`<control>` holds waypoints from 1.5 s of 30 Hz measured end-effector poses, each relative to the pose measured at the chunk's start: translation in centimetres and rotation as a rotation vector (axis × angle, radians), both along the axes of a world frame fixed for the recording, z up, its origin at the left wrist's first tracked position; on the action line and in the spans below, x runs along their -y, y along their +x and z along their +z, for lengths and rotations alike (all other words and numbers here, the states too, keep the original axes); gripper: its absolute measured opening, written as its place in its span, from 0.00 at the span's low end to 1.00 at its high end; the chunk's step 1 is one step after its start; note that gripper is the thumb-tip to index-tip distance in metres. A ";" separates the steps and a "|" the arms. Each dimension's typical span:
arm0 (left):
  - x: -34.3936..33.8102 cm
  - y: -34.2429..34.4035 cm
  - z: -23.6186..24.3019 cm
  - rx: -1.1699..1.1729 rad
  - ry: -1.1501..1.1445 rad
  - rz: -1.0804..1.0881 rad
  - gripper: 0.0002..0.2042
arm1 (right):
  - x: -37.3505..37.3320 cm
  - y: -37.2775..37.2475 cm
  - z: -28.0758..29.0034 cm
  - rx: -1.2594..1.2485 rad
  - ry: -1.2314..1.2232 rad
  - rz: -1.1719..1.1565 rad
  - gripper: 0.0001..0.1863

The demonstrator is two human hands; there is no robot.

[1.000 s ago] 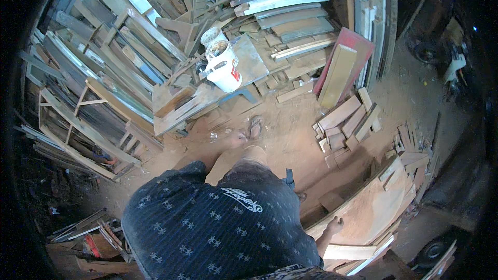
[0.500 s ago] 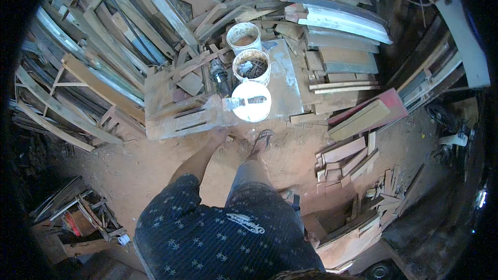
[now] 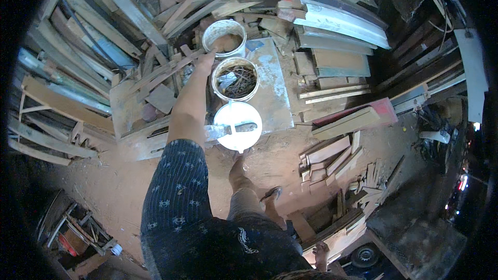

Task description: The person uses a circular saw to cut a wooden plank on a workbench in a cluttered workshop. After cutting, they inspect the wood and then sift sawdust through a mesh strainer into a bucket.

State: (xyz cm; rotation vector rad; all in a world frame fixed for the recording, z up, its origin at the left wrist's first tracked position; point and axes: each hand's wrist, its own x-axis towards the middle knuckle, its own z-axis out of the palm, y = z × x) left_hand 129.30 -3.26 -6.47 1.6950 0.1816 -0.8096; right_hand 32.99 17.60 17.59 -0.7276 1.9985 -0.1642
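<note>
The far bucket (image 3: 210, 33), between 11 and 12 o'clock, looks like white plastic, its wall grubby and stained around matt, powdery brown contents. Just below it on the same bearing, the middle bucket (image 3: 223, 97) has a smooth plastic rim crusted with dirt; the thin, dark pieces (image 3: 243, 82) inside look like rough, dull metal. The white lid (image 3: 228, 142) near the centre is smooth plastic with a bright sheen.

At 1 o'clock, the wooden board (image 3: 280, 106) is matt, with chalky pale patches. Toward 1:30, a white length (image 3: 345, 25) shines as if painted. The planks (image 3: 91, 18) at 10 o'clock are rough, dusty wood. The shirt (image 3: 179, 186), toward 7:30, is matt, striped cloth.
</note>
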 end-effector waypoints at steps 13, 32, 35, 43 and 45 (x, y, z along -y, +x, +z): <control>-1.5 -0.3 19.2 0.992 0.245 -0.467 0.27 | 8.9 12.6 -4.3 -0.091 -0.489 0.886 0.12; -3.0 -31.1 38.4 0.854 -0.258 -1.930 0.25 | 17.6 45.6 10.0 -0.018 -0.595 1.841 0.55; -2.7 -32.8 38.1 0.785 -0.160 -2.048 0.24 | 16.6 43.3 9.6 -0.041 -0.258 1.711 0.51; -2.8 -34.8 37.2 0.810 -0.243 -2.032 0.23 | 13.5 39.0 12.1 -0.432 -0.524 1.681 0.19; -2.8 -34.8 36.9 0.832 -0.230 -2.037 0.24 | 13.7 38.1 12.9 -0.392 -0.560 1.746 0.20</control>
